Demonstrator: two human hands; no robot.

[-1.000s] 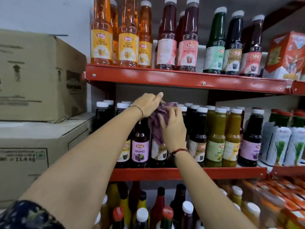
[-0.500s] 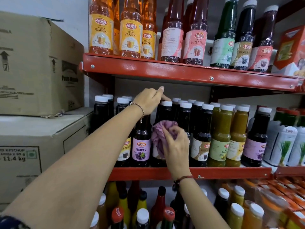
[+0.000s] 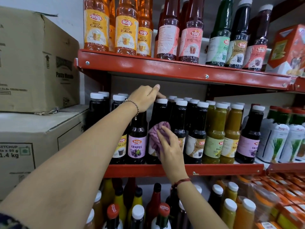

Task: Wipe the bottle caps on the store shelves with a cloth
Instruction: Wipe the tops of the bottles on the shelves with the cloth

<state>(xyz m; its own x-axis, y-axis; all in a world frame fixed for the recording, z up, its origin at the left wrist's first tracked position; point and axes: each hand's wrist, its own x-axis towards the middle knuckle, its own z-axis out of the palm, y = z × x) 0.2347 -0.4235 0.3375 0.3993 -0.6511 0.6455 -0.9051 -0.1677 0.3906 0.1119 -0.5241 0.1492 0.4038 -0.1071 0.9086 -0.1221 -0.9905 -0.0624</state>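
Dark syrup bottles with white caps [image 3: 180, 102] stand in rows on the middle red shelf [image 3: 214, 168]. My left hand [image 3: 145, 98] rests over the top of a front-row grapes bottle [image 3: 137, 142], covering its cap, with fingers curled around it. My right hand [image 3: 170, 146] holds a bunched purple cloth [image 3: 156, 133] against the body of the neighbouring dark bottle, well below its white cap [image 3: 161, 101].
The upper red shelf [image 3: 165, 66] hangs close above the caps and carries tall orange, red and green bottles. Stacked cardboard boxes [image 3: 36, 63] fill the left side. Green sauce bottles [image 3: 214, 134] stand to the right, more bottles [image 3: 137, 212] below.
My right hand with the cloth has dropped from the bottle caps down to the bottle's body. My left hand has stayed on the same bottle top.
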